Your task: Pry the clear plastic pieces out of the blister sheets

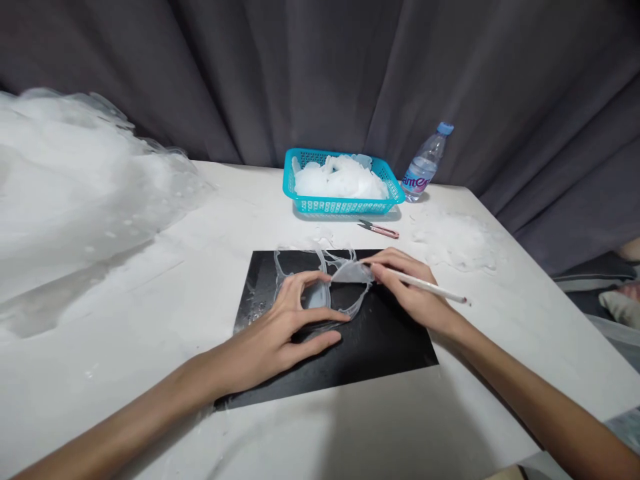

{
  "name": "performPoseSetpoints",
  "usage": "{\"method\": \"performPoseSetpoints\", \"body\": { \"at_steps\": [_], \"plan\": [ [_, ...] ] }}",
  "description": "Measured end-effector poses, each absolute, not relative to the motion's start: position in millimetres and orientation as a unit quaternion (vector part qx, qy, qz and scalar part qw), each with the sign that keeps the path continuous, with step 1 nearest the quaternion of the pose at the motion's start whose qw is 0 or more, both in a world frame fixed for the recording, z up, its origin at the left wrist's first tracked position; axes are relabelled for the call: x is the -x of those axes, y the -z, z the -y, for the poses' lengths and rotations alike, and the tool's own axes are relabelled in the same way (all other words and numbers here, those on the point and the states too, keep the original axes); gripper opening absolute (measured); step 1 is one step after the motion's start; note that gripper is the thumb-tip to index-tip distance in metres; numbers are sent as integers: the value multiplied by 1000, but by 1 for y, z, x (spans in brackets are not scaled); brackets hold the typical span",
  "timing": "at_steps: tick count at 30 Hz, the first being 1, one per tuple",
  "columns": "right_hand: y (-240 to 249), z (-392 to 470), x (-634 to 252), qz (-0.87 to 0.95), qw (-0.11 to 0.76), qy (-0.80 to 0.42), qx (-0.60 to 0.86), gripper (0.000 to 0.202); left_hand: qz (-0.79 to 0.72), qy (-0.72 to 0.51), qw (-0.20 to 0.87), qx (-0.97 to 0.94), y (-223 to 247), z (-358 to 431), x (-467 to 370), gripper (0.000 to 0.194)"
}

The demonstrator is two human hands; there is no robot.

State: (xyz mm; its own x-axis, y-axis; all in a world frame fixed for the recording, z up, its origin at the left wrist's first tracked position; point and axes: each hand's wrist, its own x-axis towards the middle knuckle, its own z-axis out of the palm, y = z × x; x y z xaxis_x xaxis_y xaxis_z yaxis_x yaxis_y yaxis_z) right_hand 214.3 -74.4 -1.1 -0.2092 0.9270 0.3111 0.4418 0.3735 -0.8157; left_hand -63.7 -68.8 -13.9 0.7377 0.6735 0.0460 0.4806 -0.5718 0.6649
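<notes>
A thin translucent plastic-like sheet piece (353,272) with cut-out openings and a ragged rim lies over a black mat (385,333). My left hand (295,320) rests on this piece with fingers spread, the fingertips touching its left part and lower rim. At its right side, my right hand (407,283) is closed around a slim white pen-like tool (430,287). The tool's back end points right; its tip is hidden by the fingers. A raised translucent flap meets the right fingertips, but I cannot tell whether they pinch it.
A turquoise basket (345,205) holding white translucent pieces stands behind the mat, beside a water bottle (423,167). Small pink-handled thread snips (380,229) lie before the basket. A big white translucent heap (75,193) fills the left; thin clear scraps (457,240) lie right. Dark curtains hang behind.
</notes>
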Motion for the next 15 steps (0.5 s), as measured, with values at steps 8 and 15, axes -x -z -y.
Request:
{"method": "performPoseSetpoints", "body": {
  "at_steps": [8, 15],
  "plan": [
    [14, 106, -194, 818, 417, -153, 365, 36, -470, -212, 478, -711, -12, 71, 42, 69],
    [2, 114, -202, 829, 402, -168, 352, 32, -453, -231, 699, -502, -20, 66, 29, 38]
  ]
}}
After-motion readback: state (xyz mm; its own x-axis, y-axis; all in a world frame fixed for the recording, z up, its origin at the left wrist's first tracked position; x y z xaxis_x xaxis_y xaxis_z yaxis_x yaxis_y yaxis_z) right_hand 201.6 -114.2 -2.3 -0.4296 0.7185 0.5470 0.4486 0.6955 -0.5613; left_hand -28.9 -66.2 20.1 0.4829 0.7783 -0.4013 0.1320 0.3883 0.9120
